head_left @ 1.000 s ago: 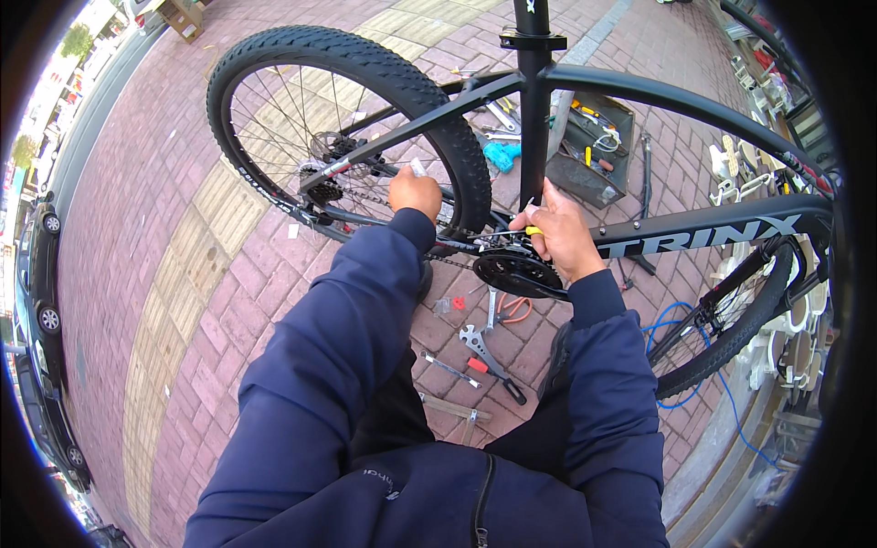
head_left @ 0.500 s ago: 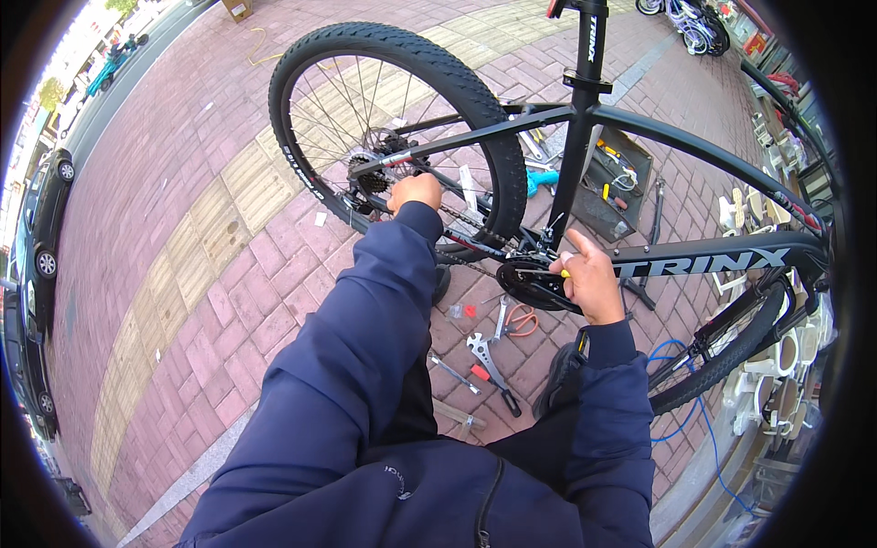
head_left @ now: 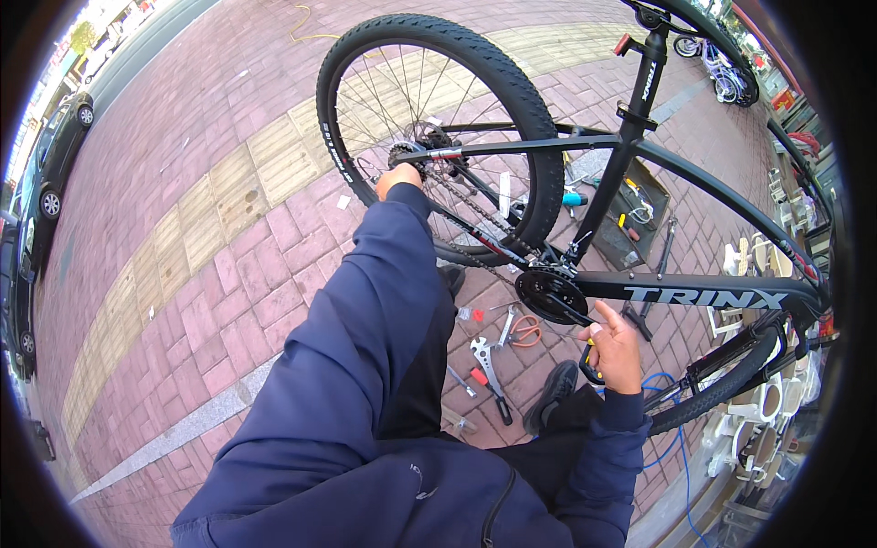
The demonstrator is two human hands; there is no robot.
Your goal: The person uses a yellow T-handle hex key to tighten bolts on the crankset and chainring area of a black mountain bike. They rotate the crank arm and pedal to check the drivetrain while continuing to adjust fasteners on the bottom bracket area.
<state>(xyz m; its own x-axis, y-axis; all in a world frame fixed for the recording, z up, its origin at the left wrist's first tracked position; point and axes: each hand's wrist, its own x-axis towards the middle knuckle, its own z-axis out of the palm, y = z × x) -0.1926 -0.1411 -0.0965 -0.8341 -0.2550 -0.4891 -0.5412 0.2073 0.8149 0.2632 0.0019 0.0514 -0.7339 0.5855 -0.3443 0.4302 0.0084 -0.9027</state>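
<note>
The black bicycle stands across the view, its rear wheel at the left. My left hand is closed just below the rear cassette, at the rear derailleur. Its fingertips are hidden, so what they grip does not show. Below the down tube, my right hand holds a thin screwdriver with yellow on its handle, index finger stretched out. That hand is beside the crankset, close to the pedal. The chain runs from crankset to cassette.
On the brick paving lie a multi-wrench, orange-handled pliers and a red-and-black tool. Behind the frame sits a tool tray. A blue hose and white parts are at the right; parked cars stand far left.
My right hand has drawn back from the crankset, down and to the right, with the screwdriver. My left hand stays by the derailleur. The whole view has shifted, moving the bicycle rightward.
</note>
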